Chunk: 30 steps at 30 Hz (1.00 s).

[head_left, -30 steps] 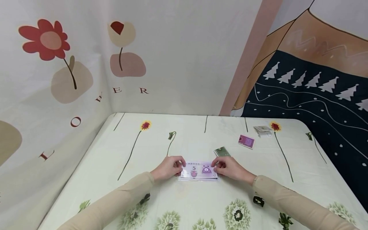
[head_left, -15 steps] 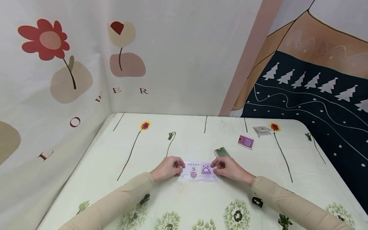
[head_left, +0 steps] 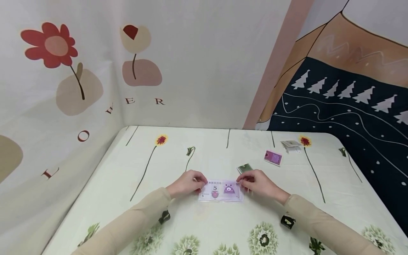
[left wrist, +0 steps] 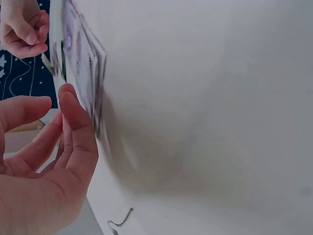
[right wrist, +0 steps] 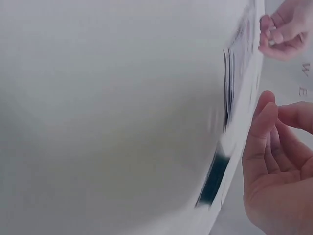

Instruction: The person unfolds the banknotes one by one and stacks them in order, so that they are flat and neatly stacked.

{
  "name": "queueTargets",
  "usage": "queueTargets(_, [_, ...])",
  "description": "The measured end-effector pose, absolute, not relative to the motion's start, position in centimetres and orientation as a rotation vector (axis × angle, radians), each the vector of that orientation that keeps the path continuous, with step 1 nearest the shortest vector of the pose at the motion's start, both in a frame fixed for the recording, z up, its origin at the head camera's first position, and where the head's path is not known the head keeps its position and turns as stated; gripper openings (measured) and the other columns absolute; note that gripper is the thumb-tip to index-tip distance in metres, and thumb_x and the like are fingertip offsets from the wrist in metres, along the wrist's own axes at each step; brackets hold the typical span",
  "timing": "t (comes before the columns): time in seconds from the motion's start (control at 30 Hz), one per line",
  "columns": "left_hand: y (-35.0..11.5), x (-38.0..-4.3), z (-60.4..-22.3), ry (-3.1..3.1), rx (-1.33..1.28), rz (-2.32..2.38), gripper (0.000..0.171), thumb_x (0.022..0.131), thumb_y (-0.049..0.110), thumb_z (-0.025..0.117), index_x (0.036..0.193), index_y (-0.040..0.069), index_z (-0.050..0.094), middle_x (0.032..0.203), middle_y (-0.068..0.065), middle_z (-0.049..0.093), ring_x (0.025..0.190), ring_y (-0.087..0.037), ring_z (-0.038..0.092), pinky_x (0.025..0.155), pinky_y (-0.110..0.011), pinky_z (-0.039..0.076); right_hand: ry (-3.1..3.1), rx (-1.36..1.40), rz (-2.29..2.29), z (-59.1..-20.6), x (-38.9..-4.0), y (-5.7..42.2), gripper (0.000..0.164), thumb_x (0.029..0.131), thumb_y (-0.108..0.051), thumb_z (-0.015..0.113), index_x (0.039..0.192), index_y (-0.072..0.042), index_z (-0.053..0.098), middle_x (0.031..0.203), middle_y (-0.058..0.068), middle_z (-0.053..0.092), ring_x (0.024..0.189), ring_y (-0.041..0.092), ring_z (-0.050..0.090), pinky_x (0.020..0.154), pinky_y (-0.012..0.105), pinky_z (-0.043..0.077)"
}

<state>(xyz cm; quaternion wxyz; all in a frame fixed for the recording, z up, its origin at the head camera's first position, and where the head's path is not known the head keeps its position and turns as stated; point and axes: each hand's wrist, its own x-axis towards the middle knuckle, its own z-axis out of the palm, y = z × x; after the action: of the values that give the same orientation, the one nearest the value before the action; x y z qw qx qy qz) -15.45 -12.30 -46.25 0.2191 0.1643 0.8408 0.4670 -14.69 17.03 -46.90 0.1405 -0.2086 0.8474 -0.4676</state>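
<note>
A stack of purple play banknotes [head_left: 220, 191], the top one marked 5, lies flat on the flowered tablecloth. My left hand [head_left: 188, 183] hovers at the stack's upper left corner, and in the left wrist view its fingers [left wrist: 80, 132] are loosely bent with a gap to the thumb, gripping nothing. At the upper right corner is my right hand [head_left: 262, 185]; the right wrist view shows its fingers [right wrist: 264, 122] loosely bent beside the stack, with no note between them. A folded green banknote [head_left: 244, 168] lies just behind the right hand, partly hidden by it.
Farther back on the right lie a folded magenta banknote [head_left: 273, 158] and a pale grey folded note [head_left: 291, 146]. The white tablecloth [head_left: 105, 177] runs back to a curtain-like wall covering [head_left: 204, 71]. A dark patterned cloth [head_left: 350, 113] hangs at the right.
Both hands gripped the ends of the stack earlier; they have now loosened and shifted slightly up off it. The top note has settled evenly onto the stack.
</note>
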Motion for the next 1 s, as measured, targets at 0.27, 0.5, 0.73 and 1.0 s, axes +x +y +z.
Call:
queueTargets(0.27, [-11.3, -16.2, -45.5, 2.327, 0.454, 1.338, 0.013, 0.091, -0.002, 0.056, 0.099, -0.004, 0.066, 0.084, -0.008, 0.06, 0.066, -0.015, 0.058, 0.061, -0.028, 0.052, 2.509, -0.554, -1.415, -46.3, -15.6, 19.3, 0.013, 0.094, 0.0, 0.058, 0.1, 0.006, 0.068, 0.079, 0.012, 0.066, 0.064, 0.023, 0.062, 0.052, 0.031, 0.053])
queueTargets(0.5, [-10.5, -17.2, -44.8, 2.325, 0.432, 1.378, 0.014, 0.092, 0.0, 0.058, 0.102, -0.004, 0.066, 0.087, -0.009, 0.062, 0.069, -0.018, 0.062, 0.066, -0.032, 0.055, 2.592, -0.491, -1.462, -45.7, -16.1, 21.5, 0.013, 0.092, 0.002, 0.059, 0.101, 0.009, 0.066, 0.082, 0.013, 0.067, 0.07, 0.025, 0.064, 0.056, 0.028, 0.053])
queueTargets(0.73, [-9.7, -18.1, -44.2, 2.283, 0.437, 1.439, 0.016, 0.092, 0.001, 0.058, 0.106, -0.006, 0.065, 0.093, -0.017, 0.064, 0.075, -0.024, 0.065, 0.07, -0.036, 0.057, 2.66, -0.337, -1.45, -45.7, -16.6, 23.5, 0.015, 0.092, 0.001, 0.06, 0.103, 0.01, 0.066, 0.086, 0.015, 0.067, 0.075, 0.024, 0.064, 0.06, 0.028, 0.053])
queueTargets(1.0, [-8.5, -19.0, -43.6, 2.251, 0.456, 1.47, 0.019, 0.092, 0.001, 0.058, 0.108, -0.008, 0.064, 0.096, -0.02, 0.064, 0.079, -0.024, 0.066, 0.072, -0.033, 0.057, 2.82, -0.177, -1.339, -45.7, -17.7, 25.8, 0.018, 0.093, -0.004, 0.061, 0.107, 0.006, 0.066, 0.104, 0.019, 0.066, 0.092, 0.028, 0.061, 0.073, 0.026, 0.05])
